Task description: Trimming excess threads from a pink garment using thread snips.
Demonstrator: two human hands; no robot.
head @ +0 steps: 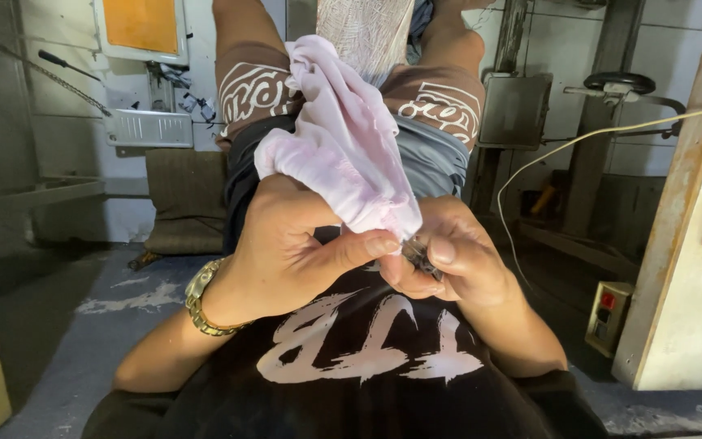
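A pale pink cloth (343,142) drapes over my lap and runs down toward my hands. My left hand (290,248), with a gold watch band (201,297) on its wrist, pinches the cloth's lower edge between thumb and fingers. My right hand (457,264) is closed on a small dark metal tool (422,258) right at that same edge; what kind of tool it is cannot be made out. The two hands touch each other over my black printed shirt (367,341).
My knees in brown printed shorts (257,93) frame the cloth. A cushion (184,199) lies on the grey floor at the left. A white cord (578,142) hangs at the right beside a switch box (608,317) and a worn cabinet (684,268).
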